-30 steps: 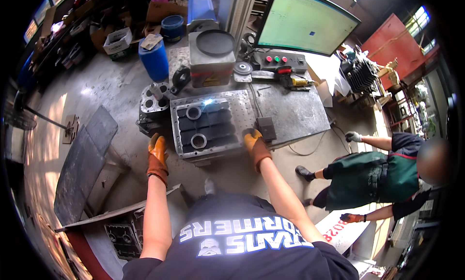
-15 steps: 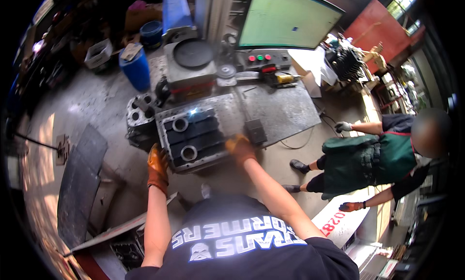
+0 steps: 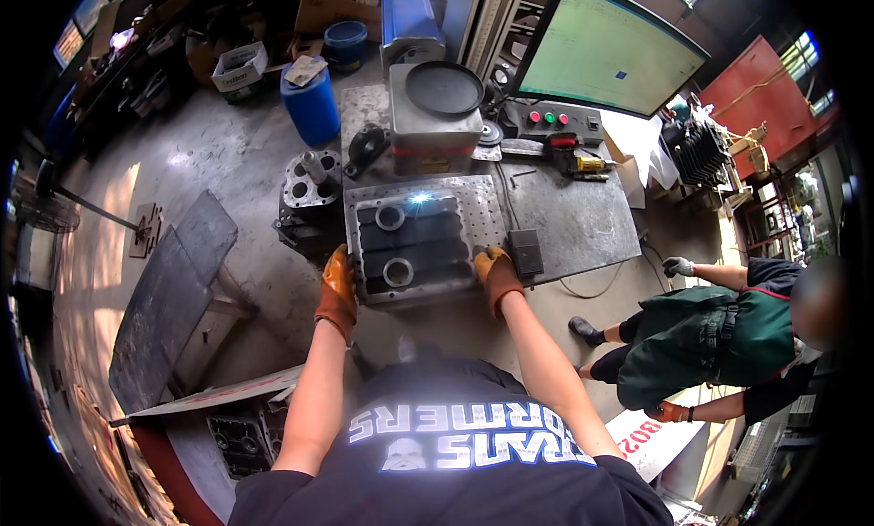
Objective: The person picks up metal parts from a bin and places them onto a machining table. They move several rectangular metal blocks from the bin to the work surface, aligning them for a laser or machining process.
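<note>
Both hands wear orange gloves; the left hand clasps the left edge of the grey metal casting, the right hand its right edge; the casting, with 2 round bores, lies on the steel table, seemingly flat; a black box sits just beside the right hand.

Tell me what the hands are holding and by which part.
Both gloved hands grip the grey metal casting on the perforated table: the left hand at its near left edge, the right hand at its near right corner.
</note>
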{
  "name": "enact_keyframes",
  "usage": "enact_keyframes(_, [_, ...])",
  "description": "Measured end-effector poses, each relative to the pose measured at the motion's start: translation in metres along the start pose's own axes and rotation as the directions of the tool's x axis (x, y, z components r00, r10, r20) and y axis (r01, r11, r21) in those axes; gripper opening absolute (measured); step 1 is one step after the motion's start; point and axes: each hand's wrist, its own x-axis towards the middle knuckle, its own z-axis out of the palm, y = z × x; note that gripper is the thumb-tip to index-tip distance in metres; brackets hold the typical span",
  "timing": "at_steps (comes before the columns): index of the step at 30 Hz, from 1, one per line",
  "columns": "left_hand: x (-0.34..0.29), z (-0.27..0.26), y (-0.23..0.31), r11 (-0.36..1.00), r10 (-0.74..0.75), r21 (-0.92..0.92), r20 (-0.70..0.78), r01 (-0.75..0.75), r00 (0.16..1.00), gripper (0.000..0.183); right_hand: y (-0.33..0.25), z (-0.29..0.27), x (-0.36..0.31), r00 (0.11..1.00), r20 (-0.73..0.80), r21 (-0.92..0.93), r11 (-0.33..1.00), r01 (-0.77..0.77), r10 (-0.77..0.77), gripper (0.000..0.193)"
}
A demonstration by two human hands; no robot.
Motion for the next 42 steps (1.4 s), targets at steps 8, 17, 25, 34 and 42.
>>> enact_keyframes(8, [-0.005,0.001,0.005,1.0,-0.028,-0.002,-0.026,0.028,0.999,0.052,0.0,-0.002,0.0,0.999,0.013,-0.085,0.996,0.04,-0.039,0.034])
enact_keyframes(17, [-0.007,0.004,0.007,1.0,-0.022,-0.005,-0.031,0.022,0.999,0.043,-0.005,0.002,-0.001,1.0,0.017,-0.247,0.969,0.025,-0.021,0.031])
enact_keyframes(25, [-0.007,0.004,0.011,0.998,0.034,-0.059,0.028,-0.032,0.999,0.042,0.0,0.0,0.004,1.0,0.026,-0.1,0.995,-0.012,0.015,0.042])
enact_keyframes(34, [-0.002,0.0,0.004,0.998,0.06,-0.029,0.036,-0.059,0.998,0.041,0.004,0.006,0.014,0.992,0.093,-0.085,0.993,-0.076,0.084,0.043])
enact_keyframes(42, [-0.006,0.001,0.007,0.994,0.06,0.086,0.057,-0.065,0.997,0.039,-0.004,0.005,0.013,0.996,0.036,-0.248,0.966,-0.072,0.083,0.039])
